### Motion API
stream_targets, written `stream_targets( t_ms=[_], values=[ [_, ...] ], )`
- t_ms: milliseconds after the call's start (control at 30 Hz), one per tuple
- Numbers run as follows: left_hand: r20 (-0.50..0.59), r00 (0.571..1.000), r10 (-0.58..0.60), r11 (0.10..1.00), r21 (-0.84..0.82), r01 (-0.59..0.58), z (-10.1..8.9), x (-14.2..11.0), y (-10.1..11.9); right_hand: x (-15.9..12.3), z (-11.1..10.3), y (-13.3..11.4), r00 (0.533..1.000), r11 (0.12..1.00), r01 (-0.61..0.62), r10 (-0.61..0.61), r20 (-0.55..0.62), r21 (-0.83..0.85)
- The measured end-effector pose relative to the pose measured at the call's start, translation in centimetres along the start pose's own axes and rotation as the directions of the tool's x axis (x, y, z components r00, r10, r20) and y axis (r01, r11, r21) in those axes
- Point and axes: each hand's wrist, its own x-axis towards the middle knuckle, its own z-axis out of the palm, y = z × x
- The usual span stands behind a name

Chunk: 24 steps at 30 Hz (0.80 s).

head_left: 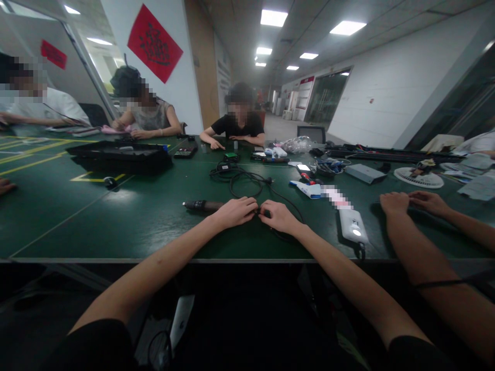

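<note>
1. Dark clothing (247, 319) covers the body, below the table's (116, 226) near edge; its details are lost in shadow.
2. The left sleeve (95, 342), below that edge, is black and short, with a rounded hem.
3. The right sleeve (417, 353), also below the table's edge, matches.
4. Both hands (236, 211), over the table, are bare.

Dim overall — ceiling panels (274, 18) bright — edges stretched.
</note>
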Motion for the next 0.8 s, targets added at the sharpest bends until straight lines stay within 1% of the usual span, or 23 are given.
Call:
stream_targets(
  t_ms=[100, 233, 433, 600, 800],
  values=[
    [-0.007, 1.000, -0.015, 1.000, -0.004, 0.015, -0.04, -0.03, 0.00, -0.02, 0.02, 0.01, 1.000, 1.000, -0.001, 0.001, -0.001, -0.007],
    [-0.005, 1.000, 0.024, 1.000, 0.013, -0.024, -0.06, -0.09, -0.02, -0.03, 0.03, 0.00, 1.000, 1.000, -0.001, 0.001, 0.002, -0.005],
    [-0.012, 1.000, -0.026, 1.000, 0.002, 0.026, 0.09, -0.01, -0.09, 0.03, -0.02, -0.05, 1.000, 1.000, 0.003, -0.003, 0.007, 0.001],
    [-0.010, 0.999, 0.042, 0.999, 0.013, -0.042, 0.22, -0.07, -0.26, 0.05, -0.09, -0.01, 1.000, 1.000, 0.010, -0.010, 0.009, 0.002],
    [-0.027, 1.000, -0.005, 1.000, 0.028, 0.006, 0.51, -0.05, -0.42, 0.00, 0.02, 0.09, 1.000, 1.000, 0.006, -0.006, -0.001, -0.001]
  ],
)
